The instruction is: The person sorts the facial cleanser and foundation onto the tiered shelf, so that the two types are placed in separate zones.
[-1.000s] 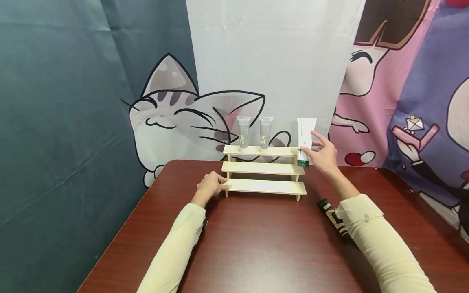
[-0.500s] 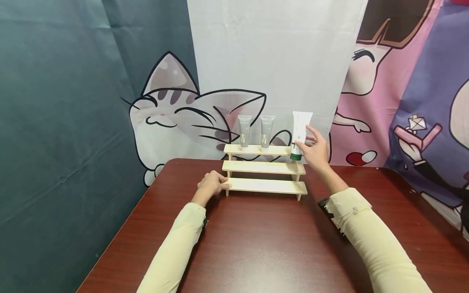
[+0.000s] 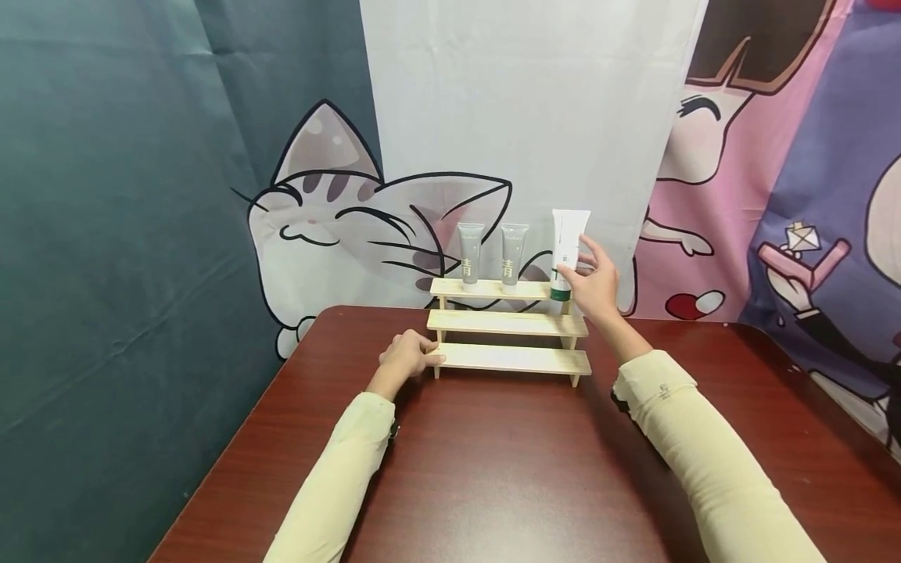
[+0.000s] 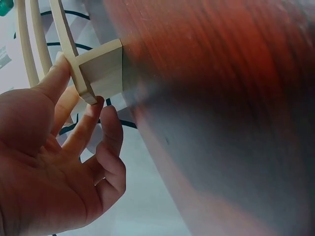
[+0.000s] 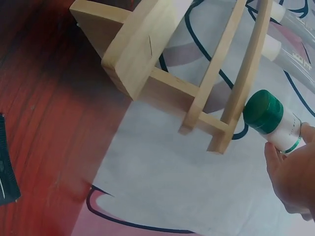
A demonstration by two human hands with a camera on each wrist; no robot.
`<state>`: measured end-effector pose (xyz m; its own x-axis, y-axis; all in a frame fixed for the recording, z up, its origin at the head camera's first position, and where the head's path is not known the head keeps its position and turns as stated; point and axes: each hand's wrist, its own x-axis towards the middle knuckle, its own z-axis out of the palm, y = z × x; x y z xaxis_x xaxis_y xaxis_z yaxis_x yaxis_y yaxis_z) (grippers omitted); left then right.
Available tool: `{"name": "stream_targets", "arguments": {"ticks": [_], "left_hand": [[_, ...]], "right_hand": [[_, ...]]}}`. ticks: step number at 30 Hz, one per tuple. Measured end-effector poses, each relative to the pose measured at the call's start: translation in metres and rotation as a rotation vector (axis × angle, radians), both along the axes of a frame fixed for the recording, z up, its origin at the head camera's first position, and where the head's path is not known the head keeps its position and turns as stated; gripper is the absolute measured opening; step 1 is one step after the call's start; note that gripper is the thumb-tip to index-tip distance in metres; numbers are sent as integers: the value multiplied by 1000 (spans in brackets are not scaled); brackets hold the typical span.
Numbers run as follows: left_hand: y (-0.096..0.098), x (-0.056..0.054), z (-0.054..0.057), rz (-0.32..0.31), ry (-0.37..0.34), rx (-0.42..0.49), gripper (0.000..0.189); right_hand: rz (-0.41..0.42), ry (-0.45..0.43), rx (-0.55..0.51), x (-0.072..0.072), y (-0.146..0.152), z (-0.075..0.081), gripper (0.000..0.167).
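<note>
My right hand (image 3: 597,283) pinches a white squeeze tube (image 3: 567,241) upright, its green cap (image 5: 264,111) pointing down. The cap is right at the right end of the top shelf of a three-step wooden stand (image 3: 507,322). At the stand's lower left corner, my left hand (image 3: 407,353) grips the end of the bottom shelf between thumb and fingers, as the left wrist view shows of that hand (image 4: 64,157). Two grey tubes (image 3: 469,252) stand cap-down on the top shelf, left of the white one.
A dark tube (image 5: 7,164) lies on the reddish-brown table (image 3: 493,469) right of the stand, mostly hidden by my right sleeve in the head view. Behind the table hangs a cartoon-printed cloth (image 3: 528,102).
My right hand has carried the white tube left and slightly up, from beside the stand to the top shelf's right end. The left hand keeps its grip on the stand.
</note>
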<state>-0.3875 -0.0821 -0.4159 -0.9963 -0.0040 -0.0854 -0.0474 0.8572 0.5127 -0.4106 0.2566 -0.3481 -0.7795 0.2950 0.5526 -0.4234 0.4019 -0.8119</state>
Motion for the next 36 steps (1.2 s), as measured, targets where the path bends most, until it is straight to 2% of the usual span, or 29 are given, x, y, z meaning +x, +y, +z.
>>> {"name": "stream_targets", "arguments": {"ticks": [8, 13, 22, 29, 32, 36], "left_hand": [[-2, 4, 1, -15, 30, -3, 48], [0, 2, 1, -17, 31, -4, 48], [6, 1, -2, -29, 19, -11, 47], [3, 0, -3, -19, -10, -7, 49], [2, 0, -4, -14, -16, -7, 50], [3, 1, -6, -15, -20, 3, 50]], "right_hand": [[3, 12, -43, -11, -7, -4, 71], [15, 24, -60, -14, -7, -6, 71], [2, 12, -57, -12, -5, -11, 67], [10, -9, -48, -12, -5, -16, 61], [17, -41, -23, -12, -5, -17, 59], [42, -134, 117, -3, 7, -14, 63]]}}
